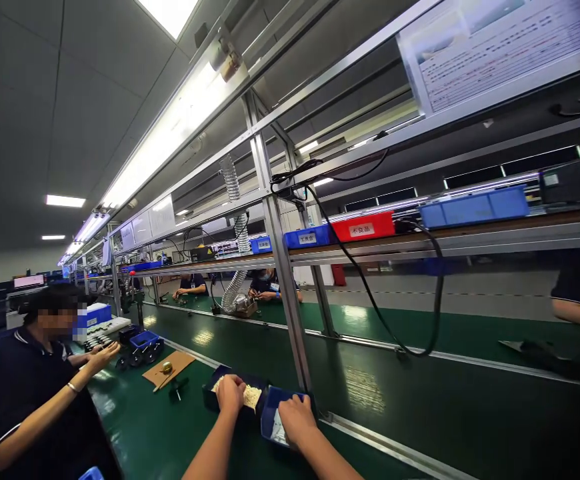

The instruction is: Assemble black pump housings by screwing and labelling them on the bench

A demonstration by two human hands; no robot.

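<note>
**Both hands in the bins; picking only begun**

The left hand is down in the dark bin at the near edge of the green worktop, resting on a heap of small pale parts. Its fingers curl down into the heap; whether they have closed on a part cannot be told, as the back of the hand hides them.

The right hand is in the blue bin just beside the first, the two bins touching or nearly so. Its fingers bend over something pale at the bottom; a grasp cannot be confirmed there either.

Judgement on progress: this looks like an early stage. The heap of parts is still well stocked, neither hand has lifted anything clear of its bin, and no piece in assembly lies on the worktop in front of the bins. Everything after the pick appears to remain.

Surroundings: a cardboard sheet with a small brass-coloured item lies to the left of the bins. Further left a seated co-worker handles separate work, both hands raised over their own station. Other people sit across the line, beyond the metal upright.
</note>
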